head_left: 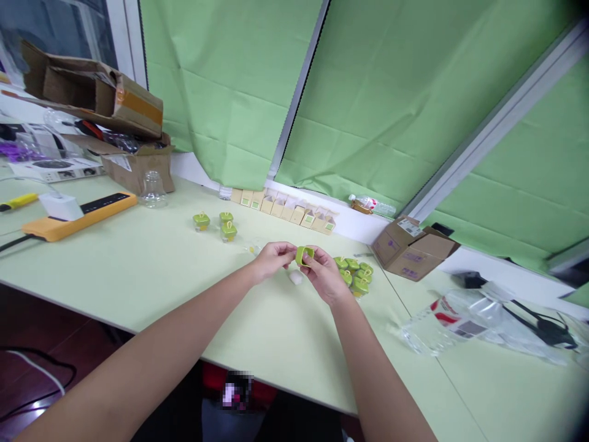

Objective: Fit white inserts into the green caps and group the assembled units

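Note:
Over the middle of the table, my right hand point(326, 277) grips a small green square lid point(300, 256), hollow side facing me, with the thumb inside its rim. My left hand point(272, 260) is closed, and its fingertips pinch the lid's left edge. Just below the lid lies a small whitish lump point(296, 278), whose kind I cannot make out. To the right of my right hand stands a cluster of small green-lidded containers point(361, 285) with loop handles. Farther left are 3 similar containers point(228, 231). Near my left fingers lies a small clear piece point(251, 248).
A row of small cardboard boxes point(288, 210) lines the wall. An open carton point(411, 248) and a large clear bottle point(453, 322) stand right. At left are an orange power strip point(103, 210), a clear jar point(153, 190) and stacked cartons point(138, 169).

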The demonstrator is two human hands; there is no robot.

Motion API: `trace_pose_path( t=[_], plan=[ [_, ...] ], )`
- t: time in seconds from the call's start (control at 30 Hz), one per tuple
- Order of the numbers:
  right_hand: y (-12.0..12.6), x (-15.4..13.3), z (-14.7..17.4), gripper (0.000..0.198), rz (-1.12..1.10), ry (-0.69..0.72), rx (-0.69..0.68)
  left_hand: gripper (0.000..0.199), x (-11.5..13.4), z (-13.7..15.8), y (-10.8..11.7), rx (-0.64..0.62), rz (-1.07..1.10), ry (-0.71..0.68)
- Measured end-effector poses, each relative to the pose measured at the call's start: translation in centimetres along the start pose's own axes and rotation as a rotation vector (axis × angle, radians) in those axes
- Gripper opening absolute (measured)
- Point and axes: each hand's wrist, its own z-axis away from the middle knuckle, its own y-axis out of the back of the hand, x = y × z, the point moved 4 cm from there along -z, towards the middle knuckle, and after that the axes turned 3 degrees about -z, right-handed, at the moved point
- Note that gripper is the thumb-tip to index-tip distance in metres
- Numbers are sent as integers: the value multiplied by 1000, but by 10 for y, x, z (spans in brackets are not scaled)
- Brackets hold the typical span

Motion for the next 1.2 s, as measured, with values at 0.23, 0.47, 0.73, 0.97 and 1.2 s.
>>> trace_pose_path(
  t=[0.23,0.47,0.73,0.97,1.2],
  plan=[
    [-4,0,-2,29,128,133,38,37,-4,8,-11,-48,290,191],
    [14,2,-7,40,561,129,147,34,-9,-3,9,183,167,115],
    [18,16,2,18,1047,13,-132,31,-18,-9,33,373,-139,61],
    [19,12,-5,28,734,43,48,30,-26,-12,40,375,-228,72],
    [14,0,-4,38,361,53,109,26,-22,-11,33,305,-207,47]
  ],
)
